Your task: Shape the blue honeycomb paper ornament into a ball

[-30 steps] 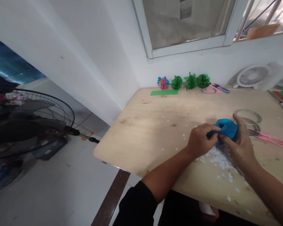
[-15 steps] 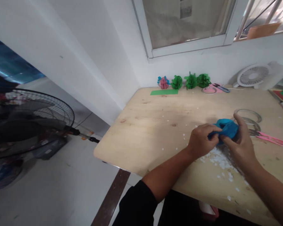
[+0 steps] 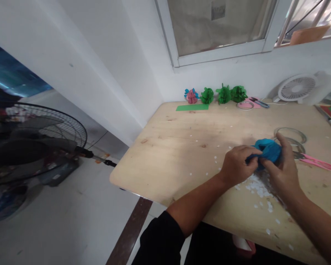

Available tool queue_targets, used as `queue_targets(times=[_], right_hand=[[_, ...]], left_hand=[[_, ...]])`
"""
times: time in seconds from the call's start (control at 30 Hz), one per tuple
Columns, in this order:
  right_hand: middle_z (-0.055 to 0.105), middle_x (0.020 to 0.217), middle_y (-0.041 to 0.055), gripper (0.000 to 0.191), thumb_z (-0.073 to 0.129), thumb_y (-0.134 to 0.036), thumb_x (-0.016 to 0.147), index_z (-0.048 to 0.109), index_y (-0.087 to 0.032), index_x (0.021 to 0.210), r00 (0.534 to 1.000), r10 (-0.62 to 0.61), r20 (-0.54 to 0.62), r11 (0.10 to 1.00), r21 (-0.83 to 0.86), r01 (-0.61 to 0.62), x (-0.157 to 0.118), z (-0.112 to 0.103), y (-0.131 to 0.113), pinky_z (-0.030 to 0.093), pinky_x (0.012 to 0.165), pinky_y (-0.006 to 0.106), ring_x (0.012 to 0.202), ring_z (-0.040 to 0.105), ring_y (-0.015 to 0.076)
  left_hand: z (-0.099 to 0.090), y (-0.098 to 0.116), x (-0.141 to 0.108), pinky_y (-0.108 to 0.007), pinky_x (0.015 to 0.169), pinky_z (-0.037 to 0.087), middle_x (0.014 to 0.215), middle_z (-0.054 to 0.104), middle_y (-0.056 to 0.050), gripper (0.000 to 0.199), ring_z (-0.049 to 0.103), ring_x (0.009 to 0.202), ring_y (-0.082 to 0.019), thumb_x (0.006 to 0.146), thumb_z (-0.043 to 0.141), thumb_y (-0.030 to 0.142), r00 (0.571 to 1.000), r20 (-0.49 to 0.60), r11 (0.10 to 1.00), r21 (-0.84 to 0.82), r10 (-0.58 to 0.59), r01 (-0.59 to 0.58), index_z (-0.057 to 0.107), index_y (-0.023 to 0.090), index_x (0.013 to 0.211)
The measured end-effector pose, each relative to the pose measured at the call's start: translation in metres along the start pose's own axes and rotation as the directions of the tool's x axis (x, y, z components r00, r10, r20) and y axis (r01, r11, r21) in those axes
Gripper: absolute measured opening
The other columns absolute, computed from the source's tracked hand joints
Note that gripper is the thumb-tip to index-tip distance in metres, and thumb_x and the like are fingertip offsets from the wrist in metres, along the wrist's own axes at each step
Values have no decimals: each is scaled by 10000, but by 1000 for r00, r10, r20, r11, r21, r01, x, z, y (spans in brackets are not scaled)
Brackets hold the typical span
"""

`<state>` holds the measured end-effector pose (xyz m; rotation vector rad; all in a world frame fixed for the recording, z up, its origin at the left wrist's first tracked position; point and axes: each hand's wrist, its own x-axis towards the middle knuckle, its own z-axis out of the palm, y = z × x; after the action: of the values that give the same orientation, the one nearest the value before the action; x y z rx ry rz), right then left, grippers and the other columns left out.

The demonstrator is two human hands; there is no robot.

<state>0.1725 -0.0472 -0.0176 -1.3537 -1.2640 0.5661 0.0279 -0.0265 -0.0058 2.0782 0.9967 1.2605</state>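
Blue paper piece (image 3: pixel 273 149) is clamped by left hand (image 3: pixel 238 165) and cupped by right hand (image 3: pixel 287 178); light, even thumb pressure should protect its folds.

The blue paper (image 3: pixel 270 150) is a rounded, folded piece with a dark opening facing up and a thin edge pinched between my left hand (image 3: pixel 239 165) and right hand (image 3: pixel 284 175). I hold it just over the white scraps (image 3: pixel 260 187) strewn across the surface (image 3: pixel 165 154).
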Motion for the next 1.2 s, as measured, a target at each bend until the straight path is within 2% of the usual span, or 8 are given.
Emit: queue_targets(times=[0.1, 0.23, 0.43, 0.63, 0.9, 1.03, 1.2], right_hand=[[564, 1391, 95, 924, 666, -244, 620, 427, -296, 1511, 997, 78, -10, 997, 2, -78, 1, 0, -6, 405, 1104, 508, 1271, 549, 313], [586, 1359, 114, 960, 665, -238, 610, 395, -272, 1530, 992, 121, 15, 988, 92, -122, 1, 0, -10, 378, 1121, 537, 1270, 554, 324], [575, 1398, 100, 901, 683, -255, 656, 408, -334, 1511, 988, 143, 50, 967, 204, -150, 1, -2, -3, 353, 1140, 537, 1292, 542, 309], [581, 1384, 141, 962, 655, -202, 567, 432, -251, 1502, 988, 151, 26, 976, 153, -154, 3, 0, -10, 386, 1115, 520, 1257, 566, 316], [585, 1378, 106, 930, 667, -222, 580, 463, -291, 1484, 989, 150, 6, 984, 95, -150, 3, 2, -10, 383, 1114, 531, 1247, 576, 310], [597, 1369, 60, 845, 697, -215, 602, 531, -354, 1419, 981, 192, 19, 953, 235, -191, 2, 2, -5, 387, 1114, 505, 1253, 568, 286], [632, 1320, -13, 704, 712, -203, 618, 627, -416, 1284, 960, 265, 89, 874, 398, -278, 4, 1, 2, 426, 1080, 402, 1179, 603, 207]], left_hand=[[1, 0, -1, -323, 998, 565, 1070, 782, -54, 237, 723, 1054, -182, 831, 583, 93, 1000, 5, 1000, 13, 23, -23, 729, 205, 981], [2, 1, -1, -302, 1007, 555, 1093, 776, -55, 239, 717, 1070, -173, 848, 569, 107, 999, 24, 999, 35, 29, -30, 729, 200, 999], [2, 1, -1, -323, 999, 561, 1099, 773, -47, 259, 712, 1077, -181, 839, 570, 100, 1000, 16, 999, 46, 17, -18, 728, 217, 1007], [2, -1, -1, -326, 992, 566, 1068, 778, -61, 238, 721, 1046, -187, 838, 574, 90, 999, 12, 998, 50, 30, -30, 732, 197, 980], [5, -3, -1, -306, 984, 568, 1070, 779, -58, 231, 723, 1037, -169, 844, 558, 79, 998, 25, 995, 83, 57, -59, 724, 179, 970], [6, -4, -2, -310, 986, 567, 1075, 778, -55, 223, 722, 1043, -169, 858, 555, 98, 997, 23, 994, 85, 70, -72, 720, 184, 980], [6, -4, -1, -311, 992, 561, 1090, 777, -53, 226, 716, 1061, -177, 862, 564, 107, 997, 33, 991, 118, 65, -69, 722, 189, 1002]])
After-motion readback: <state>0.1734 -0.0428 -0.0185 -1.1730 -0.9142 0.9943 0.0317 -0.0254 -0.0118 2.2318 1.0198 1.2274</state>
